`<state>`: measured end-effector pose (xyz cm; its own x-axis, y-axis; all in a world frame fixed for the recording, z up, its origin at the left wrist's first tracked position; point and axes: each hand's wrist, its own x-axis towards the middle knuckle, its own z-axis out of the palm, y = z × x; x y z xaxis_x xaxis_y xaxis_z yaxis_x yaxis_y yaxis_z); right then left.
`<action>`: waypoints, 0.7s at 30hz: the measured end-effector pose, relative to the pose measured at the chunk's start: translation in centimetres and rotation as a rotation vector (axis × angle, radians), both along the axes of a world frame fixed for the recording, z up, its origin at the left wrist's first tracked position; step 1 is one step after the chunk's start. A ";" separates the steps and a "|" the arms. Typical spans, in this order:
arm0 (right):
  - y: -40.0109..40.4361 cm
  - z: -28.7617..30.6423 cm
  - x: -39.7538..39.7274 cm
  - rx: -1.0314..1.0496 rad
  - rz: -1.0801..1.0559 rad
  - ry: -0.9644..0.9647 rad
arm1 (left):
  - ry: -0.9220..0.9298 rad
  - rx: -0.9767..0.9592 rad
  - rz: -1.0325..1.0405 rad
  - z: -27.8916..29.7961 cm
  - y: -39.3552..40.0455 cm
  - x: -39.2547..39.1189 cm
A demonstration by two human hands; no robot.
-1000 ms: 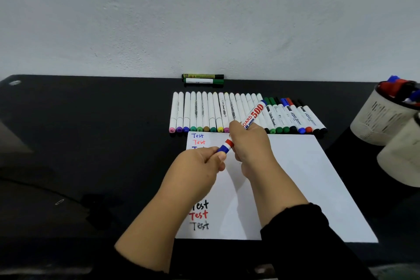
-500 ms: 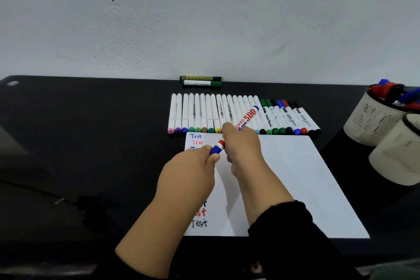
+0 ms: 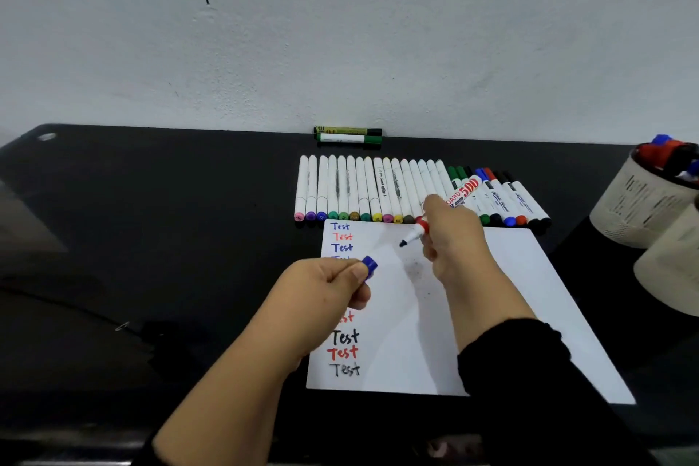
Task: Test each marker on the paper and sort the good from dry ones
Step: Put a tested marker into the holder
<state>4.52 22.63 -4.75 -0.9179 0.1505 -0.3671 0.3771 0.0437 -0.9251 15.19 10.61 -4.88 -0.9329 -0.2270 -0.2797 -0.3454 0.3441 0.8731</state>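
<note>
ink could be smearing if my right hand (image 3: 452,235), gripping the uncapped marker (image 3: 438,216), drags across wet writing while my left hand (image 3: 333,287) is pinching the blue cap (image 3: 369,266).

1. Whiteboard marker (image 3: 446,206), white barrel with red "500" print, uncapped, dark tip tilted down-left just above the paper, gripped in right hand (image 3: 452,235).
2. Blue cap (image 3: 369,266), pinched in left hand (image 3: 329,293), apart from the marker.
3. White paper (image 3: 510,295), flat on the desk, "Test" written down its left edge in blue, red and black.
4. Row of capped markers (image 3: 378,189), side by side beyond the paper's far edge.
5. Two markers (image 3: 348,135), lying crosswise by the wall.
</note>
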 end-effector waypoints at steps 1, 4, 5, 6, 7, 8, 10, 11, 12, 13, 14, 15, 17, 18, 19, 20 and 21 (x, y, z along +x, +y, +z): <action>-0.1 -0.1 0.0 -0.015 0.008 -0.008 | 0.007 0.012 0.029 0.0 -0.3 -0.1; -1.1 -0.4 0.4 -0.026 0.019 -0.002 | 0.017 0.012 0.076 -0.2 -0.1 -1.0; -1.2 -0.5 0.5 -0.035 0.012 0.013 | 0.025 0.006 0.077 -0.4 0.0 -1.3; -1.2 -0.4 0.5 -0.055 0.003 0.032 | 0.032 0.002 0.081 -0.6 0.1 -1.4; -0.9 -0.2 0.4 -0.089 -0.016 0.050 | 0.038 0.006 0.092 -0.9 0.1 -1.5; -0.5 0.0 0.3 -0.121 -0.043 0.062 | 0.047 0.012 0.109 -1.1 0.0 -1.5; 0.1 0.0 0.1 -0.108 -0.072 0.078 | 0.065 0.003 0.133 -1.3 -0.2 -1.7; 0.2 -0.1 0.0 -0.085 -0.064 0.096 | 0.067 -0.019 0.130 -1.3 -0.4 -1.8; 0.1 -0.1 -0.1 -0.075 -0.045 0.125 | 0.066 -0.041 0.126 -1.3 -0.5 -2.0; 0.0 -0.2 -0.2 -0.072 -0.022 0.156 | 0.065 -0.058 0.121 -1.3 -0.6 -2.2; -0.1 -0.1 -0.4 -0.062 0.003 0.182 | 0.063 -0.071 0.116 -1.3 -0.7 -2.5; -0.2 0.0 -0.6 -0.039 0.032 0.203 | 0.057 -0.085 0.104 -1.3 -0.8 -2.7; -0.5 0.1 -1.1 0.045 0.092 0.226 | 0.046 -0.123 0.082 -1.3 -1.0 -3.2; -0.7 0.0 -1.4 0.105 0.119 0.241 | 0.045 -0.148 0.070 -1.2 -1.1 -3.4; -0.8 -0.1 -1.8 0.163 0.144 0.266 | 0.044 -0.169 0.060 -1.2 -1.3 -3.6; -1.1 -0.2 -2.1 0.209 0.165 0.296 | 0.044 -0.184 0.053 -1.2 -1.4 -3.8; -1.3 -0.5 -2.5 0.239 0.177 0.318 | 0.045 -0.193 0.051 -1.2 -1.6 -4.0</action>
